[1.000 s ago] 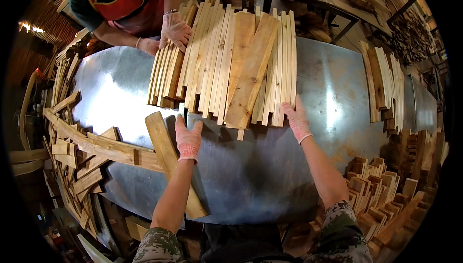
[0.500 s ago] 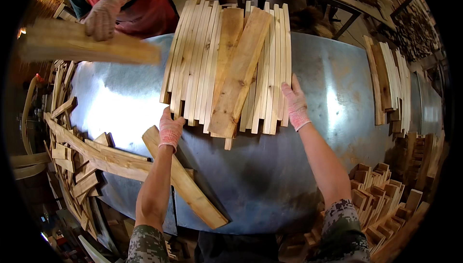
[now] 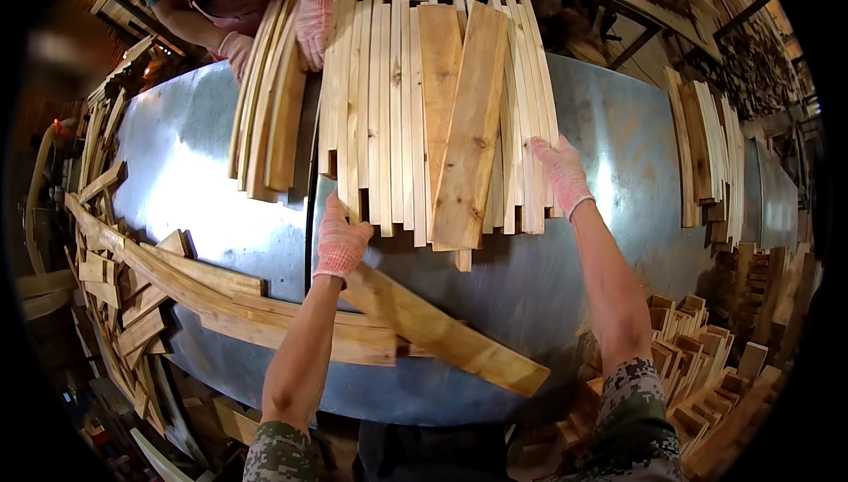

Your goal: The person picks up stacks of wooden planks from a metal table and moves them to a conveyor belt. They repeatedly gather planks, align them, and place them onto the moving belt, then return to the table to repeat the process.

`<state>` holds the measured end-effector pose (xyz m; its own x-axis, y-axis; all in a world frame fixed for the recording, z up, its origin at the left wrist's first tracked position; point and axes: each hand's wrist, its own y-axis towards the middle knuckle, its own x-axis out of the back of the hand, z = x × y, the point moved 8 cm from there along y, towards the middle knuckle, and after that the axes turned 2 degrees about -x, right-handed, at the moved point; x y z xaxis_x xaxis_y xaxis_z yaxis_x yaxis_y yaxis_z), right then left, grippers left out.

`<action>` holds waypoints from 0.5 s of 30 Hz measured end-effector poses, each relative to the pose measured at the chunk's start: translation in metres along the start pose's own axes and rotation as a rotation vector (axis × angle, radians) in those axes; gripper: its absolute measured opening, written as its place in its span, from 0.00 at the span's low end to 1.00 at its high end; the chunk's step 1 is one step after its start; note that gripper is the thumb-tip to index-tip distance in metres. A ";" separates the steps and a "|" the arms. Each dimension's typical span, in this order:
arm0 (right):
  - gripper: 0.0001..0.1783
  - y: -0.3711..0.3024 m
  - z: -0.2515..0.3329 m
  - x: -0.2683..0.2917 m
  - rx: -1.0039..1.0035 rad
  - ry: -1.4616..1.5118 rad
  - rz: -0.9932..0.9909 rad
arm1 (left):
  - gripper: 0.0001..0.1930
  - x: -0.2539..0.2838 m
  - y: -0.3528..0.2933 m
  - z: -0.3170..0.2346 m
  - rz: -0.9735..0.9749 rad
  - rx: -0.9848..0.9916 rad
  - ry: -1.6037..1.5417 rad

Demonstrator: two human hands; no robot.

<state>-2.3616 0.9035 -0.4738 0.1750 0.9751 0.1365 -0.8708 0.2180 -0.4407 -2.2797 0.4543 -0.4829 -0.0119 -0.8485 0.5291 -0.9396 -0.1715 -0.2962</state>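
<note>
A wide row of pale wooden strips (image 3: 380, 111) lies side by side on the metal table, their near ends uneven. Two broader brown boards (image 3: 471, 129) rest on top, crossing at a slight angle. My left hand (image 3: 343, 239), in a pinkish knit glove, grips the row's near left corner. On the opposite side, my right hand (image 3: 564, 173), gloved alike, holds the right edge with its fingers over the outer strips. Below my left hand a loose board (image 3: 459, 341) slants across the table, its upper end partly hidden by that hand.
At the far left, a co-worker's gloved hands (image 3: 314, 27) hold a bundle of boards (image 3: 269, 120) on the metal table (image 3: 609, 129). Curved offcuts (image 3: 150, 265) pile up along the left side. More strips (image 3: 707, 146) stand at right, above stacked blocks (image 3: 698, 349).
The row of strips has shifted slightly right with my hands. The co-worker's boards have come down beside it. The loose board near my left hand has slid and turned rightward.
</note>
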 end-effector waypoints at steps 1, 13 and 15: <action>0.28 -0.005 0.000 -0.002 -0.001 0.018 0.006 | 0.41 -0.002 -0.003 0.000 0.012 -0.027 -0.067; 0.28 -0.177 -0.085 0.013 -0.080 0.110 0.020 | 0.42 0.042 -0.179 0.023 0.113 0.072 0.120; 0.31 -0.195 -0.098 0.026 -0.113 0.001 -0.063 | 0.41 0.050 -0.181 0.024 0.258 0.072 0.116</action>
<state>-2.1425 0.8901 -0.4719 0.2282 0.9593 0.1664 -0.8005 0.2821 -0.5287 -2.1019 0.4311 -0.4214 -0.2905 -0.8063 0.5153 -0.8736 0.0037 -0.4867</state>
